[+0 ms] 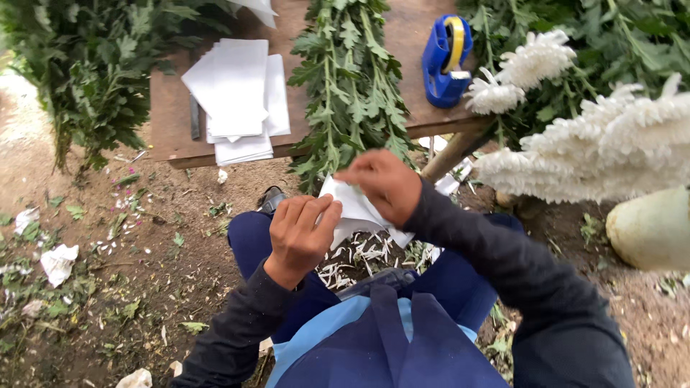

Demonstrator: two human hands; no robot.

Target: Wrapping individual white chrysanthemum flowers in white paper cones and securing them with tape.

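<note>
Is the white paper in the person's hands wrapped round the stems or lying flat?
Wrapped: the white paper curls round the stems, gripped by left hand and right hand.

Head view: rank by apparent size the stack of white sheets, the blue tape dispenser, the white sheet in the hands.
1. Stack of white sheets on the table: largest.
2. White sheet held by both hands: partly hidden and nearer the camera, so unsure.
3. Blue tape dispenser: looks about the same, not separable.

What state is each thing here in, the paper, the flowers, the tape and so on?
Left hand: gripping the white sheet.
Right hand: pressing on the same sheet.
White sheet: bent around stems.
Paper stack: lying flat, fanned unevenly.
Tape dispenser: resting on the board, untouched.
Leafy stems: lying bundled across the board.
White blooms: fully open.
</note>
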